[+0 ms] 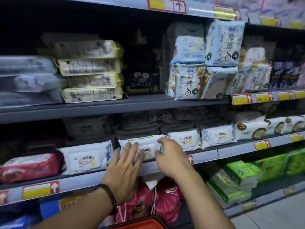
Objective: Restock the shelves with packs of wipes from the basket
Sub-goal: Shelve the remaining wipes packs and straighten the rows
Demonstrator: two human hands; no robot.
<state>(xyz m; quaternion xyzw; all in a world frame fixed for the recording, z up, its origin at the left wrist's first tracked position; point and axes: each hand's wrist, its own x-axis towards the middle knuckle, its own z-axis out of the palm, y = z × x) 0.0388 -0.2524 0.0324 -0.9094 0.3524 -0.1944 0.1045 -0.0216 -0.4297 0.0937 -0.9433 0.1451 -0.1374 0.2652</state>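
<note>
A white pack of wipes [145, 147] lies at the front of the middle shelf [204, 153], between two more white packs. My left hand [125, 164] presses flat on its front face with straight fingers. My right hand [171, 156] grips its right end, fingers curled round the edge. A similar white pack [84, 158] lies to its left and another [186, 139] to its right. The red rim of the basket [142, 223] shows at the bottom edge, its contents hidden.
A red pack [31, 165] lies at the far left of the same shelf. The shelf above holds stacked yellow-edged packs [92, 71] and blue packs [186, 80]. Pink drawstring bags [165, 204] and green packs [239, 176] fill the shelf below. Grey floor [272, 215] lies at lower right.
</note>
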